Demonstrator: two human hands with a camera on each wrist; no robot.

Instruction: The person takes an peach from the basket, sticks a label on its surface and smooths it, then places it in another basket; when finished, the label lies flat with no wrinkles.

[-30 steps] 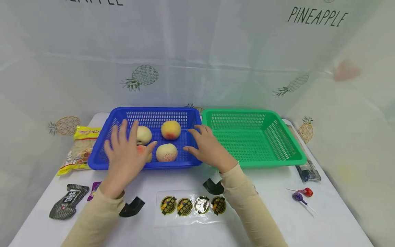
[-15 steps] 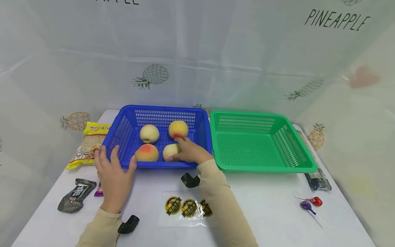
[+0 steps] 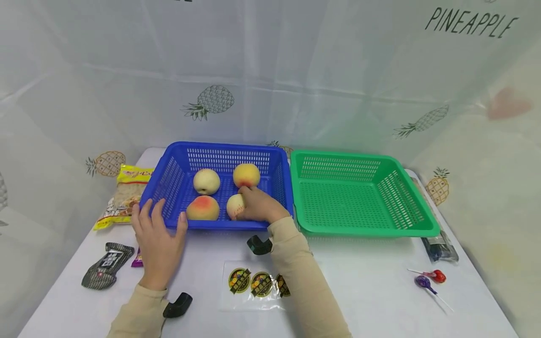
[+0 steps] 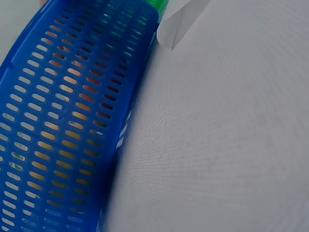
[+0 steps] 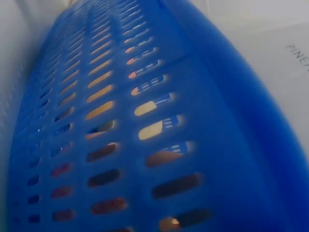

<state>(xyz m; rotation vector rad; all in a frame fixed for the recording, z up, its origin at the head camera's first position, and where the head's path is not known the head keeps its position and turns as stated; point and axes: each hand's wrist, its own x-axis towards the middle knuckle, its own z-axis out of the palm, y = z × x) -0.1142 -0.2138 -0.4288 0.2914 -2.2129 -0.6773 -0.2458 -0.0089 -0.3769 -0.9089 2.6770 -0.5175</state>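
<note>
In the head view my right hand reaches over the front rim of a blue plastic basket and grips a pale peach, covering its right side. Three more peaches lie in the basket: a red-topped peach at the front left, a cream peach behind it, and a yellow peach just beyond my right fingertips. My left hand is at the basket's front left corner, fingers spread, fingertips at the rim. Both wrist views show the slotted wall of the basket, with peach colours behind it.
A green basket stands against the blue one's right side. Left are a yellow food bag, a dark sock-shaped packet and a purple wrapper. A sticker sheet lies in front; two lollipops and a dark packet lie right.
My right hand has come down from above the basket's right side onto the pale peach. My left hand has lowered from over the basket to its front left corner. The head view has shifted slightly.
</note>
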